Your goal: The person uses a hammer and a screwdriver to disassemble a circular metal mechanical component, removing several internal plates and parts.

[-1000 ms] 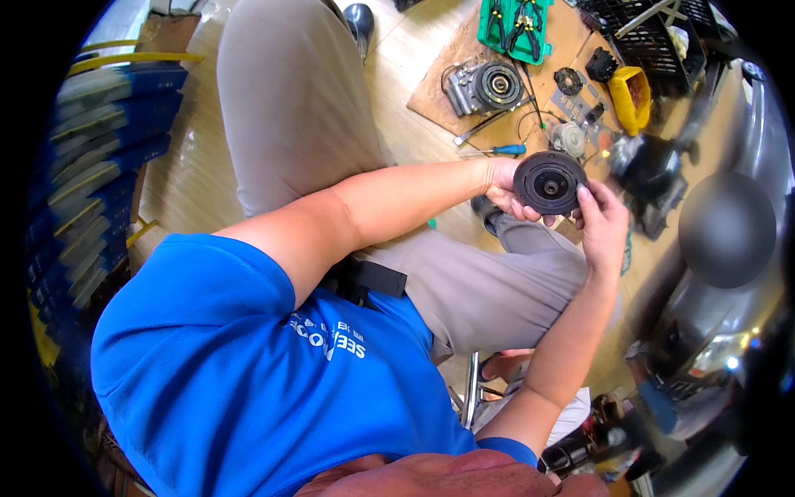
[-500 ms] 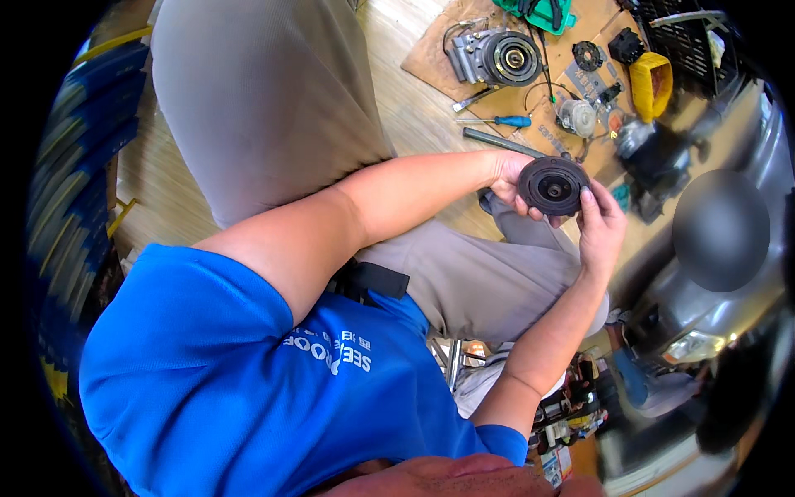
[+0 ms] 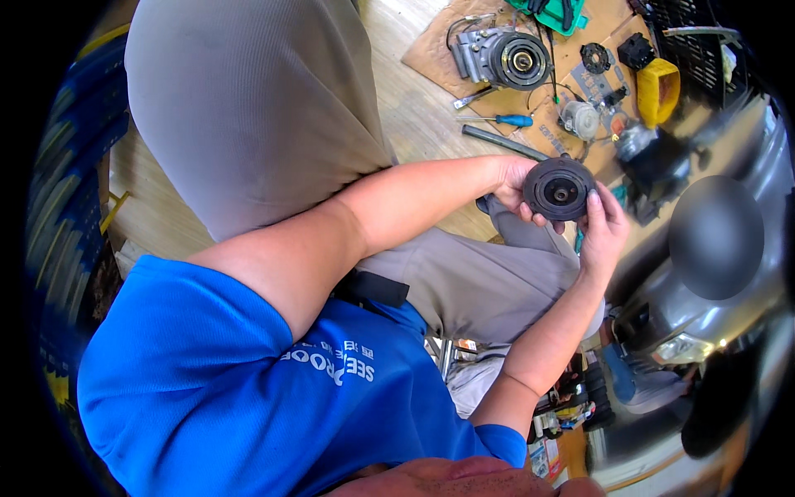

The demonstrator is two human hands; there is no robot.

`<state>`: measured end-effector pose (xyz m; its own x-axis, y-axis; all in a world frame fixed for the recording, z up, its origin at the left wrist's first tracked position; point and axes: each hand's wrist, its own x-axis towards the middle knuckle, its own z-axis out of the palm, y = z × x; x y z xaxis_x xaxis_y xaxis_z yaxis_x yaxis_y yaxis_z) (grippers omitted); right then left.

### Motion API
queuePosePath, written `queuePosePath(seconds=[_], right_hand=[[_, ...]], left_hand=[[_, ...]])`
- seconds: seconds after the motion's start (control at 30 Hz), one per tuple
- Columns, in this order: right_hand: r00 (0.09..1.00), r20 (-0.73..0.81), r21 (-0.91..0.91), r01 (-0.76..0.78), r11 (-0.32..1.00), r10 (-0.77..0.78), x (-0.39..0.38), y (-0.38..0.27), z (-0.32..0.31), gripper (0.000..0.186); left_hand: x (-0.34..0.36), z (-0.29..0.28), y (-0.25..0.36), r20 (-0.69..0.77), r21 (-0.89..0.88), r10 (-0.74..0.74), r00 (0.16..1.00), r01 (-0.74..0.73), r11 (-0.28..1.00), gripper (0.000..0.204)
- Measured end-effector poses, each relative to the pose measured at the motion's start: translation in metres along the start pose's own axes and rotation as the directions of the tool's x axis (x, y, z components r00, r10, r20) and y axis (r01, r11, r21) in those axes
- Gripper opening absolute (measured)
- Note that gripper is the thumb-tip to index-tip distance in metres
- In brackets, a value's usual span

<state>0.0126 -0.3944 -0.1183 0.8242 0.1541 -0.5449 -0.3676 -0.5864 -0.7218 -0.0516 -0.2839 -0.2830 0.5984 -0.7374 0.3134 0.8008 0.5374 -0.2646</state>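
A black round pulley, with a recessed centre and a small hub, is held up between my two hands with its round face in view. My left hand wraps its left and lower edge, fingertips showing under the rim. My right hand grips the right edge with the thumb against the rim. Beyond them on the cardboard sits a compressor with a grooved pulley on its end. A blue-handled screwdriver and a grey tube lie closer to my hands.
Cardboard covers part of the wooden floor, holding a yellow container, a clear-topped round part, a black ring and a green case. A black crate stands far right; a silver car is at right.
The pulley and both hands sit slightly farther right and lower in the picture. The whole view has shifted a little, and the grip looks the same.
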Motion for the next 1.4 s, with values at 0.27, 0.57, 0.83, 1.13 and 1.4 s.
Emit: queuePosePath(seconds=[0.27,0.57,0.83,1.13,1.4], right_hand=[[0.996,-0.079,-0.064,-0.051,0.997,0.046,0.005,-0.001,0.004,0.030],[0.985,-0.148,-0.160,0.067,0.985,-0.091,0.014,0.009,0.001,0.029],[0.992,-0.096,-0.144,0.069,0.987,-0.083,0.012,0.009,0.007,0.030],[0.990,-0.120,-0.177,0.048,0.983,-0.070,0.013,0.002,0.011,0.030],[0.988,-0.141,-0.192,0.037,0.981,-0.065,0.014,0.004,0.008,0.030]], left_hand=[[0.003,0.007,-0.003,-0.081,-0.004,0.057,0.995,-0.057,0.998,0.032],[0.017,-0.002,0.006,-0.336,0.252,0.468,0.817,-0.401,0.881,0.025],[0.021,0.013,0.008,-0.575,0.449,0.580,0.577,-0.370,0.813,0.033],[0.019,0.006,0.007,-0.622,0.433,0.500,0.602,-0.267,0.861,0.038],[0.016,0.008,0.008,-0.637,0.464,0.520,0.569,-0.255,0.848,0.043]])
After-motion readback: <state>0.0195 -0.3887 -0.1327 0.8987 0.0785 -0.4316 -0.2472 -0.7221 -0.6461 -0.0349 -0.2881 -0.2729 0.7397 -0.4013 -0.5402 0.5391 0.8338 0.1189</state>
